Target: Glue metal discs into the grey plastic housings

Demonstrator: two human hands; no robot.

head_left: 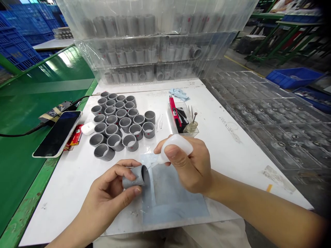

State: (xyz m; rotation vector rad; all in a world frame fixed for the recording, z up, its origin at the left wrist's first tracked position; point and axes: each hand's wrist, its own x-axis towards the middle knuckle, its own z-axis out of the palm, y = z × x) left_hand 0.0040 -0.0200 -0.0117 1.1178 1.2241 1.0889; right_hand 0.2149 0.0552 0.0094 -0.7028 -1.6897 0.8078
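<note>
My left hand (116, 189) grips a short grey pipe sleeve (133, 177) lying on its side, its open end turned to the right. In my right hand (188, 163) is a white squeeze bottle (177, 146), tipped so that its thin nozzle points down-left at the sleeve's rim. Whether the nozzle touches the rim, I cannot tell. Beneath both hands lies a light blue sheet (178, 210). Several more grey sleeves (130, 143) stand upright in a cluster on the white table, just beyond my left hand.
A clear tray (198, 132) holds a red utility knife (175, 112) and small tools. Behind it lies a crumpled blue cloth (179, 93). Stacked clear trays (119, 41) of grey sleeves rise at the back. On the left are a phone (58, 134) and a white earphone case (88, 128).
</note>
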